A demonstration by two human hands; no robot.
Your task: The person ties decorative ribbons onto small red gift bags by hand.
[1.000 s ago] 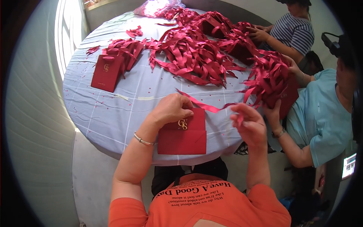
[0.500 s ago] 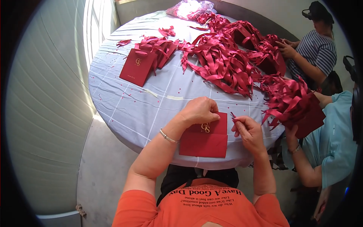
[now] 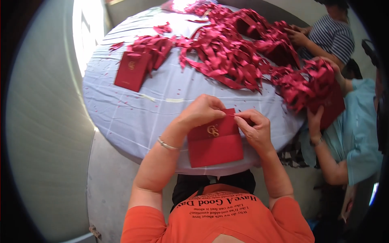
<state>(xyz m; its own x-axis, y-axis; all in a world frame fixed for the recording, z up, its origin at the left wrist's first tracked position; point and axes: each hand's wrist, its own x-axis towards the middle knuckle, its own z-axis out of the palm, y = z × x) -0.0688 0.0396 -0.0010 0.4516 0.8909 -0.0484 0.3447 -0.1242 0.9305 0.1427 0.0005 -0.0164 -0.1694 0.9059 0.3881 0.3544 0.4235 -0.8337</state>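
Note:
A dark red paper gift bag [image 3: 215,152] with a gold emblem lies flat at the near edge of the table, directly before me. My left hand [image 3: 203,110] is closed in a pinch at the bag's top edge. At the top right corner, the fingertips of my right hand [image 3: 256,127] pinch a thin end of red ribbon [image 3: 230,115] close to the left fingers. Where the ribbon meets the bag is too small to make out.
A large heap of red ribbons [image 3: 223,54] covers the far side of the round table [image 3: 133,121]. More red bags [image 3: 131,73] lie at the far left. To the right, a person in light blue [image 3: 348,129] holds ribboned bags; another in stripes [image 3: 330,38] works behind.
My right hand has moved left and brought the ribbon end to the bag's top edge beside my left fingers. The bag's top edge sits slightly farther away, and the view has shifted a little.

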